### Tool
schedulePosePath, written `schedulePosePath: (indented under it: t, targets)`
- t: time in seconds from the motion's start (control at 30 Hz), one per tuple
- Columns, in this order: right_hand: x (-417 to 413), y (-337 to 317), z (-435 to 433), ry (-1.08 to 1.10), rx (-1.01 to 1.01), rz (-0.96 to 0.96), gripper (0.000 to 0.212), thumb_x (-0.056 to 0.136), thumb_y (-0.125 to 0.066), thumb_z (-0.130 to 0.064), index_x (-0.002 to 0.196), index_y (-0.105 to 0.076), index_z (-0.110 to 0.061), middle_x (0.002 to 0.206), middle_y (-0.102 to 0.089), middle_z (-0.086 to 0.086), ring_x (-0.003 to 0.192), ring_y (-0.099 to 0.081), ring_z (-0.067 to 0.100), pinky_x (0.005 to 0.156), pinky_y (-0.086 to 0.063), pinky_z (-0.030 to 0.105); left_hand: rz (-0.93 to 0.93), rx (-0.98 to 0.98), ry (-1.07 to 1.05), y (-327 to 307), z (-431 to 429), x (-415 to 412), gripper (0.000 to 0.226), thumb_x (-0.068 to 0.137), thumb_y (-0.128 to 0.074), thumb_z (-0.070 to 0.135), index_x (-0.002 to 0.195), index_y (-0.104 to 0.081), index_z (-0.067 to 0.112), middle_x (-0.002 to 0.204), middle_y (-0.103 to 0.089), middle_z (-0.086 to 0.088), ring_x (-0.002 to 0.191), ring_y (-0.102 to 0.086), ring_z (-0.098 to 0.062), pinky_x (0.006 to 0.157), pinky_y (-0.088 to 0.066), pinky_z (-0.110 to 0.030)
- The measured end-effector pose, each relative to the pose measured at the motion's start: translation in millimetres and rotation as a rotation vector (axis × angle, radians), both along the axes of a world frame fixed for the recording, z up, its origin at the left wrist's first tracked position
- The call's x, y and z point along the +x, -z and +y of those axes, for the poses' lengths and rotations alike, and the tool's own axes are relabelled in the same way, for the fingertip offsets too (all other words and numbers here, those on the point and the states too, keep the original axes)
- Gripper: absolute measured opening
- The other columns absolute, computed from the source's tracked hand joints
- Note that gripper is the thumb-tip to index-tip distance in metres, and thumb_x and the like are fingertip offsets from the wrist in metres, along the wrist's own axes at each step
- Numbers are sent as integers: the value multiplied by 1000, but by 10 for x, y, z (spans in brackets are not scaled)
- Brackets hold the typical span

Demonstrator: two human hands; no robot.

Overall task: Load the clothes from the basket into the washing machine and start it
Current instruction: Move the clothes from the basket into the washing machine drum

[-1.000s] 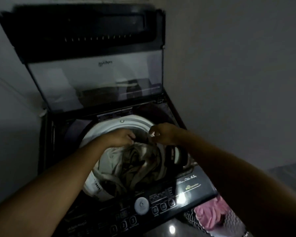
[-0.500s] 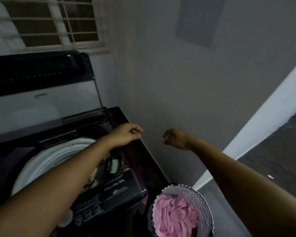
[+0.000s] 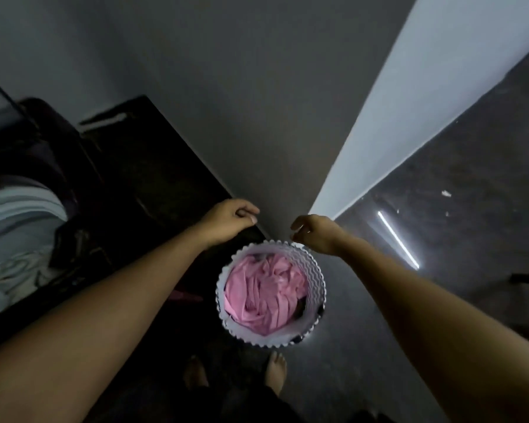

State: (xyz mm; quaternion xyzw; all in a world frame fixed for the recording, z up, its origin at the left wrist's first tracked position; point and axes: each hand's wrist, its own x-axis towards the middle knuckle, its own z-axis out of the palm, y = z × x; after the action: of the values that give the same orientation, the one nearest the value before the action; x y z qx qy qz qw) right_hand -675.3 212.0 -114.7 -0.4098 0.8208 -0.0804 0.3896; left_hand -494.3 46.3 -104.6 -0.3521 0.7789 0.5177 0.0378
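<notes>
Dim grey wall [image 3: 257,87] meets a dark floor [image 3: 471,193], where a bright streak of light [image 3: 397,239] is reflected. On that floor stands a white basket [image 3: 316,282] with a wavy rim, just beside the front corner of the black washing machine [image 3: 141,178]. A crumpled pink garment [image 3: 263,294] fills the basket. At the left edge the machine's white drum ring [image 3: 22,203] is in view, with what looks like pale clothing [image 3: 16,267] inside, though the blur makes it hard to be sure.

Both bare arms reach forward. The left hand [image 3: 231,219] hangs over the machine's corner, its fingers loosely curled with the thumb against them, grasping nothing. The right hand [image 3: 316,233] hovers above the basket's far rim, its fingers drooping in a relaxed curl, also holding nothing. Two bare feet [image 3: 275,370] stand near the basket.
</notes>
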Motion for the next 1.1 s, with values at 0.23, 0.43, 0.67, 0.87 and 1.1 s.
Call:
schedulePosePath:
  t: [0.23,0.43,0.67,0.87,1.1]
  targets:
    - [180,1480,365,113,89,-150,36,92,-70,-35,124,-68,-19,114,-73,4,101,-67,20,78,-45,24,-117,177,-23,1560,390,68,22,90,-70,4,112,-72,6,103,-70,-6,98,-63,-15,90,-49,-25]
    - [408,2680,517,13,163,-170,62,92,-69,-39,147,-48,-20,142,-58,8,125,-59,29,100,-44,31,-228,333,-140,2712,617,242,28,93,-68,10,120,-66,15,115,-67,-1,110,-62,-14,90,-49,-24]
    - [529,3766,186,-52,158,-177,115,75,-84,-50,161,-15,-21,164,-29,10,144,-39,32,116,-37,36,-357,383,-337,3763,678,479,51,94,-68,26,142,-52,18,137,-58,-2,124,-56,-19,103,-45,-31]
    - [850,4367,236,75,298,-218,114,78,-84,-36,161,-8,-18,154,-44,13,137,-49,33,108,-44,36,-376,418,-418,4154,765,617,54,96,-64,36,145,-47,21,143,-55,-3,128,-54,-21,110,-45,-46]
    - [1127,4211,668,-239,383,-264,42,99,-57,-30,138,-60,-16,138,-61,14,125,-59,31,103,-45,33,-398,417,-401,4017,830,607,55,95,-63,33,146,-46,23,133,-58,-3,118,-59,-25,102,-49,-41]
